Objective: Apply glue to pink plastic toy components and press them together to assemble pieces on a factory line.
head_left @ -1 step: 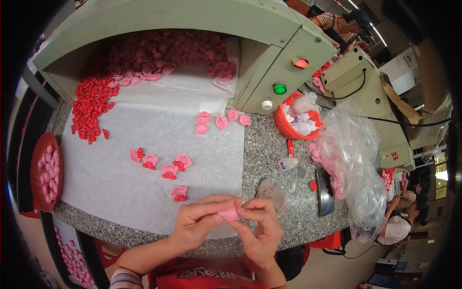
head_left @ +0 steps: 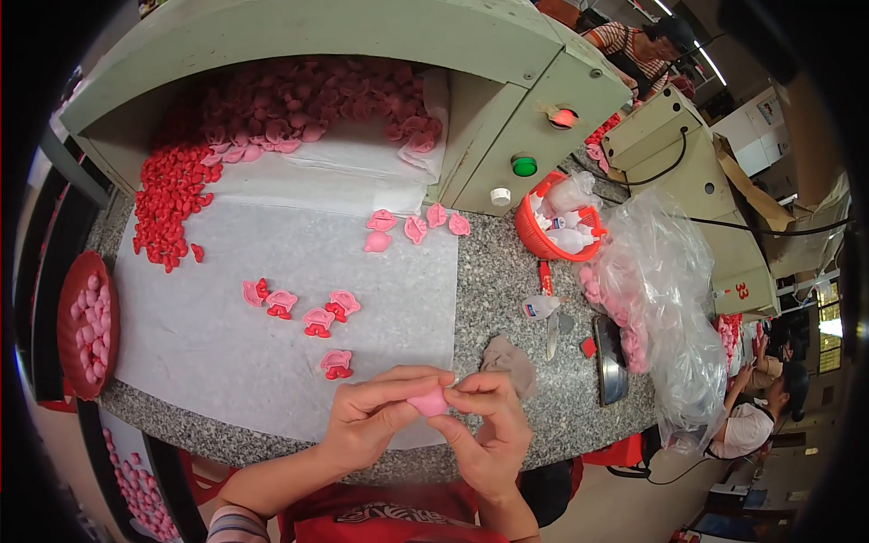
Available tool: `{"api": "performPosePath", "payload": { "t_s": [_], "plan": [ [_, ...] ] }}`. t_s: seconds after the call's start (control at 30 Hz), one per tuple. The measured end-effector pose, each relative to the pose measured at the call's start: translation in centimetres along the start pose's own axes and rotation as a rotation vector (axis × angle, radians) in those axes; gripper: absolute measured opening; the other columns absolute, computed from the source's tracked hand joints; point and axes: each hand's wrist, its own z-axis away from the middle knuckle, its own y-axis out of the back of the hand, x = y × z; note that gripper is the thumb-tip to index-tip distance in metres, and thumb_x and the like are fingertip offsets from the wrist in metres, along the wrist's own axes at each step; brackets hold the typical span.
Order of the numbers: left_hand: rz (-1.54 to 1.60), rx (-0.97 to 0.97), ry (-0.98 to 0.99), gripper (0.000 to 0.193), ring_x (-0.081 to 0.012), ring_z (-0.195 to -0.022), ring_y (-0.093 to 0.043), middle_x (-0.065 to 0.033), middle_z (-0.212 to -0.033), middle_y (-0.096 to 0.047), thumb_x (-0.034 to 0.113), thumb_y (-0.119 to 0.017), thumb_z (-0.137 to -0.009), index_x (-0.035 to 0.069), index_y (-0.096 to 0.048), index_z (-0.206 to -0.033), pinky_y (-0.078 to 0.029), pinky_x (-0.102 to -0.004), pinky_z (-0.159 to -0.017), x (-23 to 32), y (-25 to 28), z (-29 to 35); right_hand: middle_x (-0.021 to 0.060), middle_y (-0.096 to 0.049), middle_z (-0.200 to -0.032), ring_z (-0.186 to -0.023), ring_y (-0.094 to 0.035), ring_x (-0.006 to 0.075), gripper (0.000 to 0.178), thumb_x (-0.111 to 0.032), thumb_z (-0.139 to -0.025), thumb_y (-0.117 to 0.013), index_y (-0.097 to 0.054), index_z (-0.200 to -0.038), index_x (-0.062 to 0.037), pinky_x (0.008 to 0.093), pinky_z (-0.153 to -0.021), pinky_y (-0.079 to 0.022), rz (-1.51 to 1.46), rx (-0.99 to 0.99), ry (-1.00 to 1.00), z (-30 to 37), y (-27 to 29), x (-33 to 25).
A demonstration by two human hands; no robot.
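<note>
My left hand and my right hand meet above the front edge of the paper sheet. Between their fingertips is a small rounded pink rubbery piece, pinched from both sides. Beyond my hands, on the white paper, lie several pink shell-like pieces with red parts attached. Farther back sits a small group of plain pink pieces, one of them with its domed side up.
A green-grey metal machine arches over heaped pink pieces and small red parts. At left is a red dish of pink pieces. At right are an orange basket, a glue bottle, cloth, phone and plastic bag.
</note>
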Motion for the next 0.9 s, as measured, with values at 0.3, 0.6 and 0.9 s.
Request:
{"api": "performPosePath", "payload": {
  "t_s": [0.3,0.6,0.9],
  "plan": [
    [0.145,0.006,0.034,0.028,-0.0304,-0.112,-0.049,-0.0201,-0.117,-0.052,0.010,-0.054,-0.086,0.005,-0.057,-0.113,-0.038,-0.0423,-0.094,0.09,-0.22,-0.10,0.0104,-0.053,-0.094,-0.088,-0.052,0.0180,0.022,0.009,-0.069,-0.066,-0.061,-0.089,0.0022,0.0284,-0.079,-0.040,-0.337,0.013,-0.129,-0.12,0.16,0.29],
    [0.160,0.006,0.050,0.027,-0.0307,-0.111,-0.049,-0.0203,-0.116,-0.053,0.011,-0.056,-0.085,0.005,-0.059,-0.111,-0.038,-0.0417,-0.094,0.06,-0.14,-0.06,0.0101,-0.053,-0.092,-0.086,-0.052,0.0173,0.019,0.008,-0.069,-0.067,-0.061,-0.085,0.0012,0.0278,-0.077,-0.042,-0.348,0.004,-0.121,-0.14,0.27,0.44],
    [0.140,-0.007,0.059,0.027,-0.0310,-0.109,-0.050,-0.0211,-0.115,-0.053,0.011,-0.056,-0.085,0.003,-0.058,-0.110,-0.039,-0.0418,-0.093,0.08,-0.19,-0.12,0.0096,-0.053,-0.091,-0.084,-0.052,0.0157,0.017,0.007,-0.069,-0.068,-0.061,-0.083,0.0011,0.0256,-0.075,-0.042,-0.310,0.009,-0.111,-0.04,0.48,0.44]
  ]
}}
